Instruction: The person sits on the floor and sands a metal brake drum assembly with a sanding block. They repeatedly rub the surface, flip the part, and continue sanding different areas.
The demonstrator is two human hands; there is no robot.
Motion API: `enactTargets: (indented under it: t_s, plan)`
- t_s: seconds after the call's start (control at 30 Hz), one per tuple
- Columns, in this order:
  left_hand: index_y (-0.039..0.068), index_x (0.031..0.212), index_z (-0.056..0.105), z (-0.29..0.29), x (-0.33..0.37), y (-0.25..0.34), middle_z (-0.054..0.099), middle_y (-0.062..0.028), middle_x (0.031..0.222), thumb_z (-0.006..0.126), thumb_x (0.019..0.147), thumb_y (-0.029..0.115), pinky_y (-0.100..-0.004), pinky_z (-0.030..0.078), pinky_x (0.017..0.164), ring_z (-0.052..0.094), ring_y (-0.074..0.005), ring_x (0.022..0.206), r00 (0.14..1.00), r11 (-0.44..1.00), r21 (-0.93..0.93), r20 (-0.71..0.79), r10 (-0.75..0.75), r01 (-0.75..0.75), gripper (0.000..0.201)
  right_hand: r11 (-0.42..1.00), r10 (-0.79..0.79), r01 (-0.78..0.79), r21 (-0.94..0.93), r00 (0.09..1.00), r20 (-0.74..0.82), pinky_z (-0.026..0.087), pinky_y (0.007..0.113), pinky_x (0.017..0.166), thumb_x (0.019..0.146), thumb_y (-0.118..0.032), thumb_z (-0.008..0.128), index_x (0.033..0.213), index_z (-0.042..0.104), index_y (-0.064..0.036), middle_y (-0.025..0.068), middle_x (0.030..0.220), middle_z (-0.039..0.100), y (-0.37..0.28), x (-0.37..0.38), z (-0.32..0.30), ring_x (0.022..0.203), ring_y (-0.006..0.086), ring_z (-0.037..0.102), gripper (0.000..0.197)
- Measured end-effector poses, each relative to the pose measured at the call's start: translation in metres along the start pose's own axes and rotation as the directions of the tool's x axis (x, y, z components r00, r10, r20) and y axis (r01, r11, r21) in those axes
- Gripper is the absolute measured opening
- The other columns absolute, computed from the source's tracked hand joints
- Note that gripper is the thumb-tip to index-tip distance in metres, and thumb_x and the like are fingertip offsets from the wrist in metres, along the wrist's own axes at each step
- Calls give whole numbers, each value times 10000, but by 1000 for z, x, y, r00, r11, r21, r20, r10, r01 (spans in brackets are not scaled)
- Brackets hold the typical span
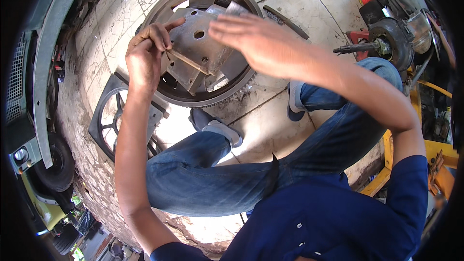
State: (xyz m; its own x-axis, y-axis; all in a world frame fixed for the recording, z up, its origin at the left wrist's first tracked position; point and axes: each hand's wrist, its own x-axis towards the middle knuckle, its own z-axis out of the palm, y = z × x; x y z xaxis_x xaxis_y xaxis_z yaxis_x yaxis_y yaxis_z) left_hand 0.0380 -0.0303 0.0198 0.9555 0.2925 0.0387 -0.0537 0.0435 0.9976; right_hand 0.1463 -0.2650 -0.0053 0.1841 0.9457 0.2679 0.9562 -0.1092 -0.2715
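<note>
A grey metal bracket plate [186,30] with round holes and a folded edge lies tilted on a toothed metal flywheel ring [166,92] on the floor. My left hand [145,50] is closed on the bracket's left edge, its index finger stretched over the top. Over the bracket's right side is my right hand [256,41], fingers straight and flat, slightly smeared by motion. A blurred greyish piece [236,8] shows just beyond its fingers; its kind cannot be made out. Whether the right palm touches the bracket is hidden.
A wire brush [286,21] lies right of the ring. A dark square fan-like frame [104,111] rests at the left. A motor-like machine with a shaft [394,43] stands at the right, near a yellow metal frame [382,181]. My shoes [215,124] are close to the ring.
</note>
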Motion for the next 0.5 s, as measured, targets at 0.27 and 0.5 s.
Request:
enactTargets:
  t_s: [0.27,0.5]
  plan:
    - [49,613,439,4,0,0,464,-83,736,345,737,-17,-374,396,969,567,-385,1238,997,994,107,82,-7,-2,169,996,41,-41,-75,999,0,304,430,1223,913,24,583,1383,550,-39,114,1465,535,5,-4,-3,1405,251,450,476]
    - [46,593,445,6,-3,4,466,-86,716,348,710,-9,-397,373,1027,570,-379,1237,987,967,249,162,6,-47,161,1000,-26,24,17,995,98,251,439,1244,947,-7,542,1415,515,-47,94,1501,500,1,0,-9,1443,234,396,470]
